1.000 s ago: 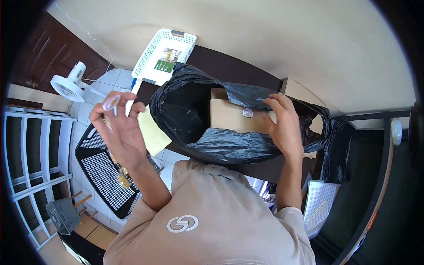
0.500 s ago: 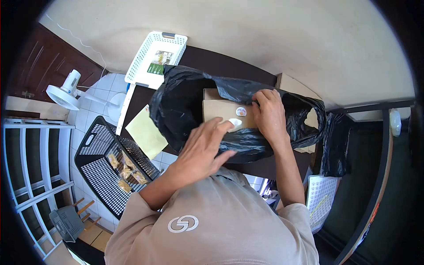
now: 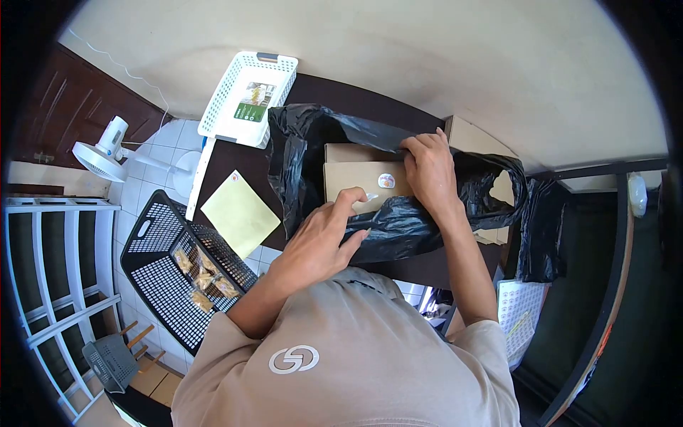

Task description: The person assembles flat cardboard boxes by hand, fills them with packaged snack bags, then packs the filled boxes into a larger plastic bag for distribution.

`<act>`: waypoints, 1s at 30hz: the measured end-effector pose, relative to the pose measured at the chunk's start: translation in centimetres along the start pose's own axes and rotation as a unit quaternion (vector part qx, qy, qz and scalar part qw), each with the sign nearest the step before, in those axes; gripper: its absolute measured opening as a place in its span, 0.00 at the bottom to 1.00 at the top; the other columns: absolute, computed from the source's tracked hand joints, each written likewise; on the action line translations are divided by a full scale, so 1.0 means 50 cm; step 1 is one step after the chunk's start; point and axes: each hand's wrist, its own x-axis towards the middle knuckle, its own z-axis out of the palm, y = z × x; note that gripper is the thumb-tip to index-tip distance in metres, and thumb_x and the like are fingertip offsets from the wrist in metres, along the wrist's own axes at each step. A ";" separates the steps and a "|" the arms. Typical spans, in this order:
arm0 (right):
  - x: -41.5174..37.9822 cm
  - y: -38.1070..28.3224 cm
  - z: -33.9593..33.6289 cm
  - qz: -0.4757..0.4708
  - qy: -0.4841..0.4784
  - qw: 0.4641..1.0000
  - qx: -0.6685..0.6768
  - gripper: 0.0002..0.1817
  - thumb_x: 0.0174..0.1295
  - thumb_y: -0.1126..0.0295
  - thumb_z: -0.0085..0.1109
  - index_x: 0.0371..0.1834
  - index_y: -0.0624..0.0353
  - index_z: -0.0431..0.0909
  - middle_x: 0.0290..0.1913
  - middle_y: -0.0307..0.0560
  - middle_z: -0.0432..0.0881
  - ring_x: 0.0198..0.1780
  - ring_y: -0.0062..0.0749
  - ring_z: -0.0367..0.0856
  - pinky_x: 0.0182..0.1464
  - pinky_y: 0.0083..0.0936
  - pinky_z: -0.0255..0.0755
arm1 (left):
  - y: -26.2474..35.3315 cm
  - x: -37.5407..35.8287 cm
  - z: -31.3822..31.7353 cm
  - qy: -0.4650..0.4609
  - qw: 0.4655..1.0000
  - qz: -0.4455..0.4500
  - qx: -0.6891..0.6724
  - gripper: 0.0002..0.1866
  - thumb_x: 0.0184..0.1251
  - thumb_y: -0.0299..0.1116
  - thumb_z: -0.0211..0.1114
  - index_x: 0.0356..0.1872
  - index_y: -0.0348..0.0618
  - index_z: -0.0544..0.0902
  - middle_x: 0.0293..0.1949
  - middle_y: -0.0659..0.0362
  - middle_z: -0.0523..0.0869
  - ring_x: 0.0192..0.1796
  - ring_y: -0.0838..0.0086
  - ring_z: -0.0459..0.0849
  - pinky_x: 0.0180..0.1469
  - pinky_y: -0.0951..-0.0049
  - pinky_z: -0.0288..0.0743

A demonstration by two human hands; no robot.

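Observation:
A black plastic bag lies on its side on the dark table, its mouth gaping around a brown cardboard box. The box bears a small round sticker and a white spot beside my left fingers. My left hand is at the near left rim of the bag, fingers curled on the plastic, with the index finger bent over the box. At the box's right end, my right hand has its bent fingers closed on the bag's far rim, pressing near the box top.
On the table stand a white basket and a yellow paper sheet. Left of it is a black crate holding several small packets. A white fan stands on the floor. More cardboard leans against the wall.
The bag's left side has been drawn right, closer to the box. My left hand's fingers have curled in, and the near plastic has risen over the box's lower edge. My right hand has shifted slightly.

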 end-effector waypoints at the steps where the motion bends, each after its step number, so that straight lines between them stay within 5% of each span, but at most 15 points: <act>1: 0.003 -0.003 -0.003 -0.002 0.000 1.000 0.000 0.12 0.51 0.82 0.58 0.40 0.63 0.81 0.37 0.53 0.82 0.50 0.50 0.79 0.67 0.53 0.61 | -0.002 0.002 0.001 0.013 1.000 0.026 -0.009 0.26 0.62 0.26 0.67 0.58 0.41 0.64 0.42 0.43 0.81 0.46 0.46 0.83 0.50 0.56 0.75; 3: 0.001 -0.020 -0.020 -0.011 0.046 0.995 0.092 0.07 0.52 0.81 0.58 0.33 0.64 0.84 0.35 0.52 0.82 0.45 0.49 0.80 0.65 0.50 0.66 | -0.003 0.010 0.001 0.036 0.997 0.065 -0.010 0.25 0.62 0.23 0.66 0.57 0.40 0.65 0.41 0.44 0.80 0.45 0.47 0.82 0.50 0.56 0.75; 7: -0.036 -0.052 -0.054 -0.006 -0.008 0.992 0.127 0.10 0.53 0.82 0.61 0.38 0.65 0.85 0.41 0.53 0.83 0.45 0.50 0.82 0.56 0.36 0.75 | -0.007 0.029 0.008 0.093 0.983 0.158 -0.019 0.23 0.59 0.17 0.66 0.53 0.39 0.67 0.40 0.46 0.78 0.43 0.51 0.81 0.48 0.58 0.75; 22: -0.087 -0.009 -0.054 0.009 -0.101 0.956 0.276 0.12 0.65 0.71 0.57 0.44 0.70 0.81 0.49 0.61 0.83 0.59 0.56 0.77 0.62 0.40 0.69 | -0.068 0.135 0.024 0.011 0.959 0.282 0.022 0.15 0.58 0.15 0.63 0.44 0.38 0.72 0.49 0.46 0.81 0.58 0.48 0.79 0.68 0.56 0.69; 28: -0.076 -0.001 -0.063 -0.039 -0.097 0.955 0.277 0.11 0.59 0.73 0.62 0.41 0.70 0.78 0.43 0.63 0.82 0.52 0.60 0.78 0.54 0.43 0.72 | -0.098 0.141 0.030 0.000 0.966 0.257 -0.024 0.15 0.58 0.13 0.62 0.44 0.38 0.71 0.40 0.48 0.79 0.58 0.51 0.81 0.51 0.61 0.77; 30: -0.070 -0.001 -0.066 0.022 -0.111 0.949 0.294 0.09 0.55 0.76 0.64 0.36 0.68 0.76 0.38 0.61 0.81 0.46 0.59 0.79 0.48 0.44 0.72 | -0.095 0.142 0.029 0.021 0.965 0.260 -0.020 0.15 0.59 0.14 0.62 0.45 0.37 0.71 0.40 0.48 0.79 0.52 0.53 0.83 0.44 0.62 0.76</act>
